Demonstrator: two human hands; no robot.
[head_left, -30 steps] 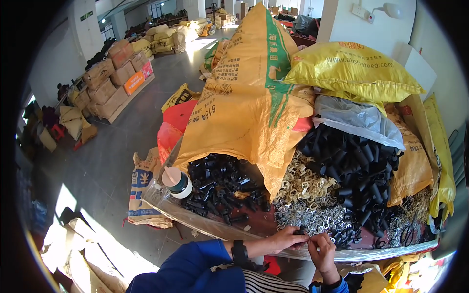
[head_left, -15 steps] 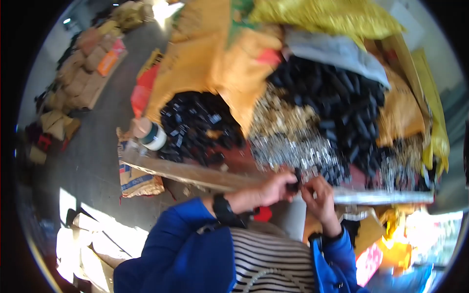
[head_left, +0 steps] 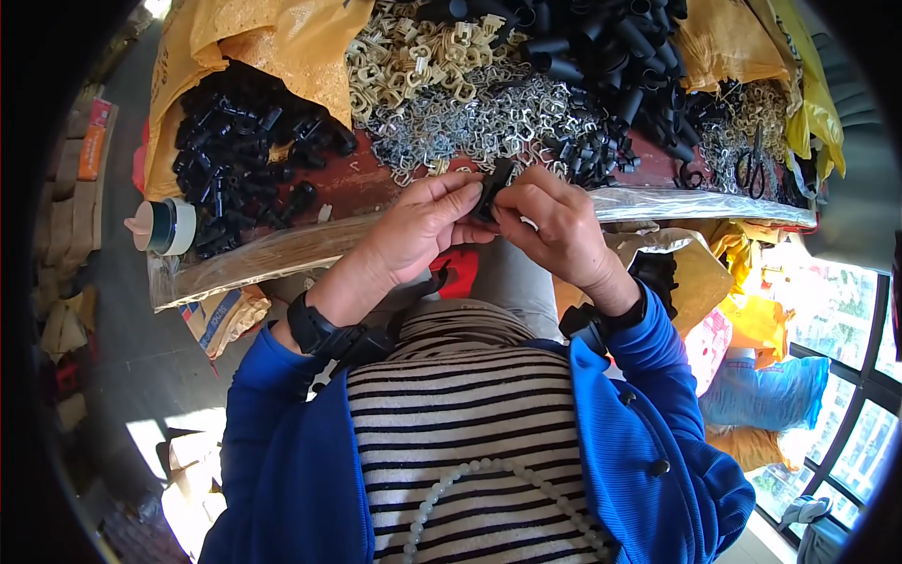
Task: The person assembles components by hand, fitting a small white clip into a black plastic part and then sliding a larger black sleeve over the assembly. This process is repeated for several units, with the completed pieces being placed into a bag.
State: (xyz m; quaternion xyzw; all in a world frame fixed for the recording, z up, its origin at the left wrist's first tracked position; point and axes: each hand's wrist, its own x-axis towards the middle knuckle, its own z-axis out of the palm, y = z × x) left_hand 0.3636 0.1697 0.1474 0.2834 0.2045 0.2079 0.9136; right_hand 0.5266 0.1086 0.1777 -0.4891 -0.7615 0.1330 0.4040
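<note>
A small black plastic part (head_left: 490, 188) is held up over the near edge of the bench, in front of my body. My left hand (head_left: 418, 230) grips it between thumb and fingers, palm turned partly up. From the other side my right hand (head_left: 561, 226) pinches at the same part with bent fingers. Any smaller piece between my fingertips is hidden. Just beyond my hands lies a heap of silvery metal clips (head_left: 442, 127), with a pile of cream plastic pieces (head_left: 423, 56) behind it.
Black plastic fittings (head_left: 235, 141) spill from an orange-yellow sack (head_left: 272, 47) on the left. Black tubes (head_left: 629, 56) are heaped to the back right. Scissors (head_left: 752, 169) lie at the right. A white-and-dark-green jar (head_left: 171, 227) stands by the bench's left corner. A wrapped rail (head_left: 263, 258) borders the front.
My view has tilted down and steadied, so the bench sits higher in the picture. My hands stay together at the black plastic part.
</note>
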